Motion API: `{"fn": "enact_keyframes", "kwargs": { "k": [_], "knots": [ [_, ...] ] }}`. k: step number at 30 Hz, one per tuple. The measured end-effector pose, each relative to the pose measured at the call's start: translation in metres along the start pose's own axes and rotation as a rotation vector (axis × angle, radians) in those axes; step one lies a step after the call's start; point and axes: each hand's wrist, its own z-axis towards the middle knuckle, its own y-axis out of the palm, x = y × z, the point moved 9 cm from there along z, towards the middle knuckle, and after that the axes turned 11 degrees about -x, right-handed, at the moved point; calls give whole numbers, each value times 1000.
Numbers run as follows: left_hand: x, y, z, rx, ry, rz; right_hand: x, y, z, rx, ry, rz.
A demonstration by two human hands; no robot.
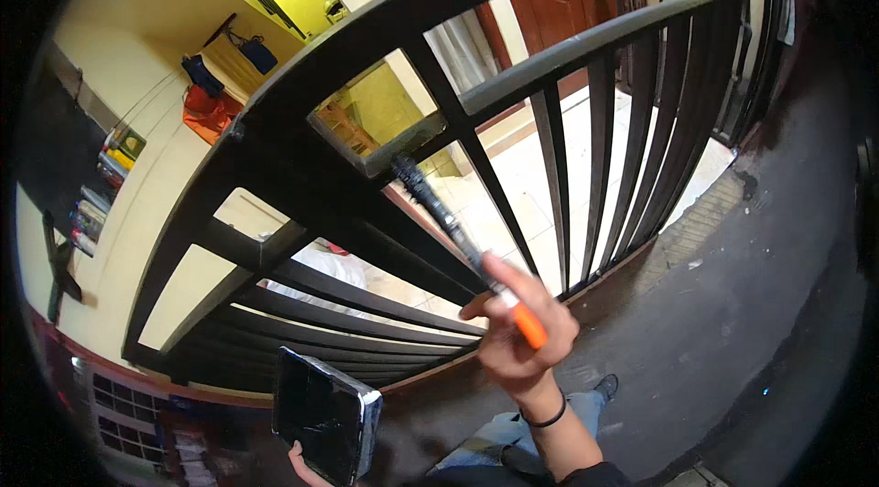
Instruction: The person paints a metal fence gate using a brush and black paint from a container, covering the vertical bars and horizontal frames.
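A paintbrush (455, 229) with an orange handle end sits in my right hand (526, 336), its fingers closed around the handle. Black paint coats the brush's front part, and its tip is at a crossbar of the black metal gate (366, 203), just below a square opening. Whether the bristles touch the bar I cannot tell. At the lower left, my left hand (307, 467) grips a rectangular paint tray (316, 409) by its near edge. The tray looks black and glossy inside, with smeared pale side walls. Most of the left hand is hidden behind it.
Beyond the gate lie a pale tiled floor (586, 144) and a brown wooden door (563, 16). Bags and an orange cloth (207, 113) hang on the left wall, near bottles on a shelf (89, 212). Dark pavement (696, 331) stretches right of my feet.
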Motion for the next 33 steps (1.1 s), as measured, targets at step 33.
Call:
{"fn": "enact_keyframes", "kwargs": {
  "k": [33],
  "knots": [
    [-16, 60, 10, -84, -39, -344, -87, 43, 159, -612, -245, -685]
  ]
}}
